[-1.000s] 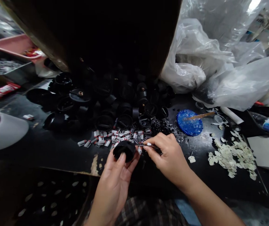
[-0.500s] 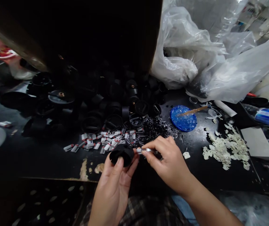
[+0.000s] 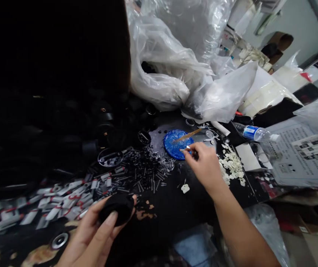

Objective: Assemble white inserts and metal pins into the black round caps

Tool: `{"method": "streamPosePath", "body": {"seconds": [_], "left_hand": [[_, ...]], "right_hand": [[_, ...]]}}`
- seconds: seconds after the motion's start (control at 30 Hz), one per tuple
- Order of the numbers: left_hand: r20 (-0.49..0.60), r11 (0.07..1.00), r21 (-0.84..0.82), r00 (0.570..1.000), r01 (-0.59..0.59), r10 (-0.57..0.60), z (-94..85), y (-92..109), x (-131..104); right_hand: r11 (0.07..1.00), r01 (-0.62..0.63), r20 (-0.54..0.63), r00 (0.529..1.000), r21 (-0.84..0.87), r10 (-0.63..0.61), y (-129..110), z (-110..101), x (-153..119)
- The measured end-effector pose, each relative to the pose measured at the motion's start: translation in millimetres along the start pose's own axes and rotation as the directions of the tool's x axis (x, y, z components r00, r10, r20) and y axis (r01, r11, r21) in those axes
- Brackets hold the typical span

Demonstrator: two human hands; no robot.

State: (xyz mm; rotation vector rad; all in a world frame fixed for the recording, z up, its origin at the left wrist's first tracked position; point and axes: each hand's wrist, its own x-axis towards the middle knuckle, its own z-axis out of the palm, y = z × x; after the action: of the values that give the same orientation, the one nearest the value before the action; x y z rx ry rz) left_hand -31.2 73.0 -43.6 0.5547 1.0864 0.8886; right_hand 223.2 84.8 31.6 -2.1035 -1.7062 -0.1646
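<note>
Tabletop [image 3: 166, 226] separated the left hand [image 3: 99, 231], its fingers around a black cup [image 3: 121, 207], from the right hand [image 3: 205, 165], whose fingers pinched a small part [image 3: 187, 148] over the blue dish's [image 3: 174, 138] right edge.

Springs [image 3: 140, 186] lie on the table [image 3: 164, 226] right of the cylinders [image 3: 53, 211]; a stick [image 3: 189, 135] rests on the dish [image 3: 170, 145], plastic bags [image 3: 166, 87] behind, thin pieces [image 3: 232, 165] and a bottle [image 3: 255, 133] to its right.

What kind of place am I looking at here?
Probably a small assembly workshop: heaped springs, piled flat white pieces and a blue dish with a stick share a dark worktop.
</note>
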Motion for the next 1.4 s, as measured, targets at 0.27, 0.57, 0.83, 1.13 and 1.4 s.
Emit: {"method": "streamPosePath", "body": {"seconds": [0.27,0.57,0.83,1.13,1.4], "left_hand": [[-0.027,0.996,-0.060,0.997,0.066,-0.068,-0.5,3.5,-1.9],[-0.031,0.996,-0.061,0.997,0.068,-0.070,-4.7,-1.6,2.7],[-0.008,0.982,-0.174,0.997,0.070,-0.073,12.6,6.3,-11.1],[0.225,0.905,-0.355,0.961,0.233,-0.159,30.1,21.3,-14.2],[0.082,0.987,-0.160,0.997,0.026,-0.013,27.4,14.6,-22.6]], "right_hand": [[0.979,0.089,0.041,0.996,-0.181,-0.083,15.8,26.4,21.4],[0.990,0.081,0.052,0.996,-0.115,-0.076,16.8,33.6,21.2],[0.923,-0.115,0.098,0.992,0.368,0.084,-7.7,14.1,-0.5],[0.520,-0.395,0.449,0.893,0.757,0.024,-70.6,-4.6,-30.6],[0.707,-0.249,0.396,0.917,0.662,-0.048,-76.9,-12.1,-32.2]]}}
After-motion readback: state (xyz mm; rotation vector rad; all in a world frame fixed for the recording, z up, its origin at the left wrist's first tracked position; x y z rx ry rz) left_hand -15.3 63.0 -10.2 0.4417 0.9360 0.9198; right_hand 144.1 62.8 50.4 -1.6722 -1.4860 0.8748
